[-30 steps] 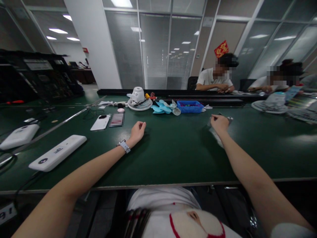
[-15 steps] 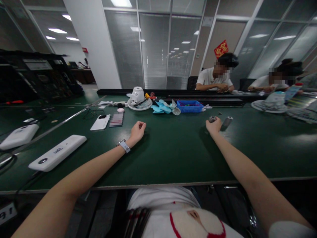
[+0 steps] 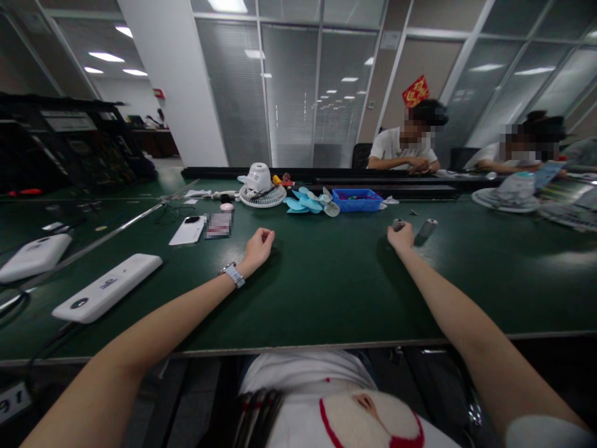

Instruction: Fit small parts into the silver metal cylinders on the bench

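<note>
My left hand [image 3: 259, 245] rests on the green table with its fingers curled together, and nothing shows in them. A watch [image 3: 233, 274] is on that wrist. Farther right, my right hand [image 3: 402, 236] is closed around a small grey cylinder [image 3: 398, 224], whose top end shows above the fingers. The rest of that cylinder is hidden by the hand. Just to the right of it a second grey cylinder [image 3: 427, 229] stands on the table, apart from my fingers.
Ahead lie a white fan part with a grille [image 3: 262, 195], light-blue fan blades [image 3: 305, 202] and a blue basket [image 3: 357, 200]. On the left are a white phone [image 3: 187, 231] and a long white device [image 3: 108, 289]. Two people sit across the table, beyond a black rail [image 3: 387, 191].
Both hands keep their places and their grip. The view has shifted very slightly, and the far-right person's head and hands have moved a little.
</note>
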`<state>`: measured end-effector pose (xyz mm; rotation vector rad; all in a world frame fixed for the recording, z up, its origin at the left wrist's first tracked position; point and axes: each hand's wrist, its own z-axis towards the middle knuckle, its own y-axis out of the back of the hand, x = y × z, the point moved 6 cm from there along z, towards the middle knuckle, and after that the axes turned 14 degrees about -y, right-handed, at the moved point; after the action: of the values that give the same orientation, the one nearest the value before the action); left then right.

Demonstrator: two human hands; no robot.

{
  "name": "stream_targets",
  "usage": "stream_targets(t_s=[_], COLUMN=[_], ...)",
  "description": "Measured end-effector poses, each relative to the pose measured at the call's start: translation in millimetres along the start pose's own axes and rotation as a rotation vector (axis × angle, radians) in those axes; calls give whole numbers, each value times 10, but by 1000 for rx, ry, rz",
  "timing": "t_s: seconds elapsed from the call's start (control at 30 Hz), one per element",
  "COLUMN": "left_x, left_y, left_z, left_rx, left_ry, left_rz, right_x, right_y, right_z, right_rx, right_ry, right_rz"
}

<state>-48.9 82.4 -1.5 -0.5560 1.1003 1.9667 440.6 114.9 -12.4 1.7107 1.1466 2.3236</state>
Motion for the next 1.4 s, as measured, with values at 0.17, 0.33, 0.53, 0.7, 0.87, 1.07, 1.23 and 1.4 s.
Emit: stream_targets(t_s=[0.17,0.33,0.53,0.7,0.87,1.07,1.23,1.4], left_x=[31,-107,-571,-839,-870,-868,-953,-642], left_y=[-26,-37,-104,-180,-248,-256,-91,-15], left_z=[1,1,-172,-284,-252,-204,-142,-68], left_rx=[15,81,201,217,210,188,66,146], left_ry=[-1,-122,-322,-460,-518,-433,-475,-421], left_rz=[-32,-57,-100,-141,-158,-119,-53,111], right_x=[29,300,896,968,884,875,871,885], right_y=[58,1,-353,-397,-440,-445,-429,-380], right_z=[-28,-321,-1731,-2615,-2704,-2710,-2717,-2724], right_rx=[-9,32,651,936,930,928,959,984], right_ry=[-11,159,612,751,769,797,760,753], right_rz=[-29,89,386,408,326,293,287,293])
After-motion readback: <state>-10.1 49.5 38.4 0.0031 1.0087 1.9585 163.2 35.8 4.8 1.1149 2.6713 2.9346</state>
